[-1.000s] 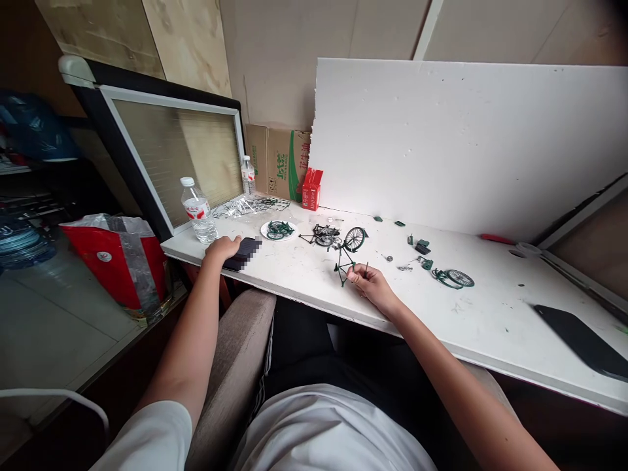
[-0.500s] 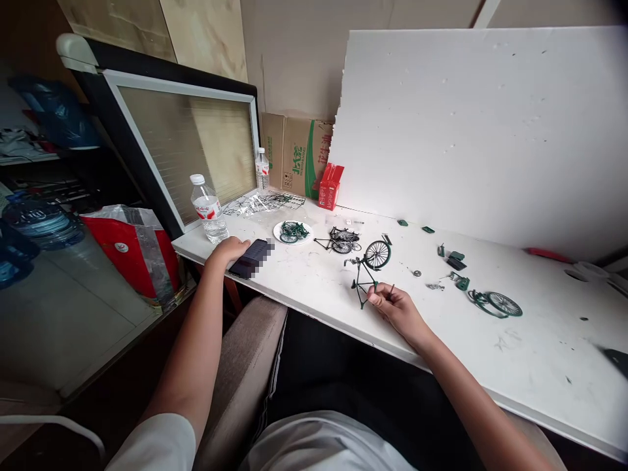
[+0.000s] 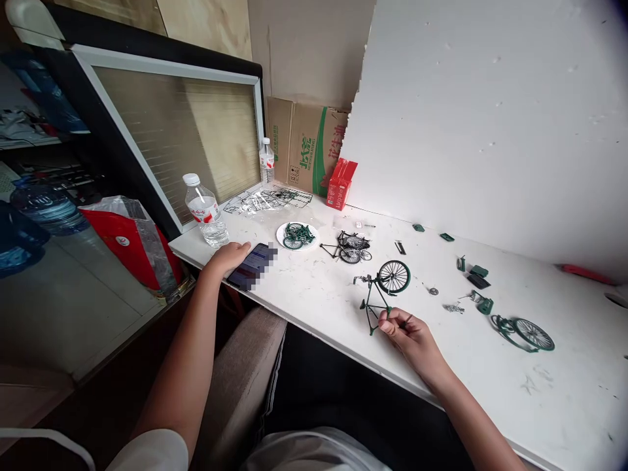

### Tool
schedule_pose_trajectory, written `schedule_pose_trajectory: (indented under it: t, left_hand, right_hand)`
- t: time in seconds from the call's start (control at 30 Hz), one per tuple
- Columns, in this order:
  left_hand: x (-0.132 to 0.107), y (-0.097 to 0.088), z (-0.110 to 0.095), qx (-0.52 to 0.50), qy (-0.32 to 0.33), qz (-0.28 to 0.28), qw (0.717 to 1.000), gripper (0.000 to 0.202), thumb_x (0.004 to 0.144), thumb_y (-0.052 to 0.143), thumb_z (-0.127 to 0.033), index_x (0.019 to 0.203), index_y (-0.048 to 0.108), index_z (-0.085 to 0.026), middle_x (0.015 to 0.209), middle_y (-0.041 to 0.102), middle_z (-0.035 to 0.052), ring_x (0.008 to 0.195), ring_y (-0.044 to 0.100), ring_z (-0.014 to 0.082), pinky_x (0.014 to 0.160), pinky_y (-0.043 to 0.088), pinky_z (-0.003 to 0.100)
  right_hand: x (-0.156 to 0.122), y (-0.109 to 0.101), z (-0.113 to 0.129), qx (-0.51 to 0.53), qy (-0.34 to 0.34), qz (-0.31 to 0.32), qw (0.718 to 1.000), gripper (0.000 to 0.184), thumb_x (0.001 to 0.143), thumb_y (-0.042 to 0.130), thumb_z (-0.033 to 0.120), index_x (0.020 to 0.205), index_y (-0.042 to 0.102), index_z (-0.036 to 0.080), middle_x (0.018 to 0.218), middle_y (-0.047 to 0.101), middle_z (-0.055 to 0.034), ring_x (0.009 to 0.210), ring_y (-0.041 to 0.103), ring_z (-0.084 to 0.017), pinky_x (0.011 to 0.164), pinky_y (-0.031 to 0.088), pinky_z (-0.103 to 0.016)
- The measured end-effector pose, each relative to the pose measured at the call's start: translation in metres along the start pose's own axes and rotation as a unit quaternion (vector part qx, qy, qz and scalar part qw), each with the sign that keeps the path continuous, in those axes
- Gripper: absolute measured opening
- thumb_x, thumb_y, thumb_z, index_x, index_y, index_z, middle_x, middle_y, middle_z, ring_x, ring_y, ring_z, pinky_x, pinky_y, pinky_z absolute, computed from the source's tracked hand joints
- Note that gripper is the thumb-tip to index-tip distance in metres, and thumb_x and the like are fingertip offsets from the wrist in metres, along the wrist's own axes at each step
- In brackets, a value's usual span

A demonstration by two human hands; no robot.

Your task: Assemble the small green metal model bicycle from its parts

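My left hand (image 3: 226, 258) grips a dark smartphone (image 3: 251, 267) at the table's front edge, thumb along its side; the other fingers are hidden. Part of the phone's screen is pixelated. Between the thumb and fingers of my right hand (image 3: 409, 337) is a small green model bicycle (image 3: 377, 297), pinched by its frame. One spoked wheel is on it, at the far end, and grey handlebars point left. A short dark rod (image 3: 407, 320) shows by my right fingers; what it belongs to is unclear. Behind the wheel lies a small black part (image 3: 401, 247).
A white plate (image 3: 318, 234) bears green bicycle parts, beside black model bicycles (image 3: 352, 248). Loose green parts (image 3: 478, 271) and another wheel assembly (image 3: 524, 332) lie to the right. Water bottle (image 3: 209, 212), red box (image 3: 342, 183) and carton (image 3: 309, 147) stand left and back.
The view has tilted and shifted, so the table's things sit lower and further right. The model bicycle's wheel no longer overlaps the small black part in view. Both hands keep their holds.
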State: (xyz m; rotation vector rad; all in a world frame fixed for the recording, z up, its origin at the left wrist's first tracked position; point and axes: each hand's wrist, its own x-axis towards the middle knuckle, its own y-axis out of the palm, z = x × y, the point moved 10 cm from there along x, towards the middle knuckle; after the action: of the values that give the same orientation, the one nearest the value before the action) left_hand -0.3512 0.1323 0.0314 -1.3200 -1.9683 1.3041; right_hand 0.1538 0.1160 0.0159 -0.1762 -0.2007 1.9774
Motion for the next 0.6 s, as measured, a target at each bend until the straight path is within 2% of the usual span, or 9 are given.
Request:
schedule_pose_trajectory:
  t: [0.1, 0.2, 0.27, 0.37, 0.43, 0.6]
  left_hand:
    - [-0.002, 0.001, 0.002, -0.052, -0.002, 0.031, 0.998, 0.044, 0.092, 0.042, -0.052, 0.081, 0.068, -0.019, 0.090, 0.078, 0.0137, 0.091, 0.073, 0.0320, 0.078, 0.052, 0.034]
    - [-0.008, 0.000, -0.001, -0.057, 0.020, 0.055, 0.997, 0.039, 0.084, 0.051, -0.054, 0.079, 0.068, -0.019, 0.083, 0.076, 0.0089, 0.084, 0.071, 0.0292, 0.074, 0.051, 0.032]
    - [-0.013, -0.003, -0.002, -0.068, 0.028, 0.063, 0.995, 0.039, 0.077, 0.059, -0.054, 0.083, 0.071, -0.018, 0.086, 0.077, 0.0064, 0.085, 0.071, 0.0278, 0.074, 0.051, 0.030]
    - [-0.019, -0.007, -0.002, -0.099, 0.020, 0.074, 0.992, 0.046, 0.071, 0.066, -0.055, 0.095, 0.074, -0.017, 0.101, 0.079, 0.0065, 0.095, 0.072, 0.0284, 0.079, 0.052, 0.029]
    - [-0.021, -0.007, -0.004, -0.112, 0.016, 0.080, 0.990, 0.051, 0.069, 0.070, -0.060, 0.097, 0.074, -0.017, 0.106, 0.079, 0.0084, 0.100, 0.071, 0.0300, 0.082, 0.052, 0.030]
    - [-0.024, -0.005, -0.005, -0.097, -0.001, 0.076, 0.992, 0.065, 0.057, 0.083, -0.071, 0.094, 0.073, -0.019, 0.103, 0.079, 0.0089, 0.095, 0.072, 0.0300, 0.078, 0.051, 0.030]
  right_hand:
    - [0.001, -0.001, -0.005, -0.018, 0.006, 0.000, 1.000, 0.040, 0.090, 0.074, 0.061, 0.085, 0.066, 0.022, 0.083, 0.060, -0.0034, 0.067, 0.039, -0.015, 0.062, 0.032, -0.031]
    - [0.001, -0.004, -0.004, -0.040, -0.004, -0.006, 0.999, 0.041, 0.090, 0.074, 0.061, 0.081, 0.066, 0.022, 0.083, 0.060, -0.0039, 0.069, 0.040, -0.016, 0.063, 0.033, -0.032]
    - [0.001, -0.004, -0.002, -0.045, -0.007, -0.007, 0.999, 0.041, 0.090, 0.074, 0.061, 0.080, 0.066, 0.022, 0.083, 0.061, -0.0043, 0.071, 0.043, -0.017, 0.065, 0.035, -0.032]
    - [0.000, -0.004, 0.000, -0.045, -0.003, -0.005, 0.999, 0.039, 0.091, 0.074, 0.060, 0.082, 0.068, 0.023, 0.083, 0.062, -0.0045, 0.072, 0.046, -0.019, 0.066, 0.037, -0.033]
    - [0.000, -0.004, 0.000, -0.047, -0.002, -0.003, 0.999, 0.038, 0.091, 0.074, 0.060, 0.082, 0.068, 0.023, 0.083, 0.062, -0.0043, 0.073, 0.047, -0.019, 0.068, 0.038, -0.033]
    - [0.000, -0.005, -0.001, -0.061, 0.001, -0.003, 0.998, 0.040, 0.091, 0.073, 0.061, 0.080, 0.068, 0.023, 0.084, 0.063, -0.0048, 0.074, 0.049, -0.019, 0.069, 0.039, -0.033]
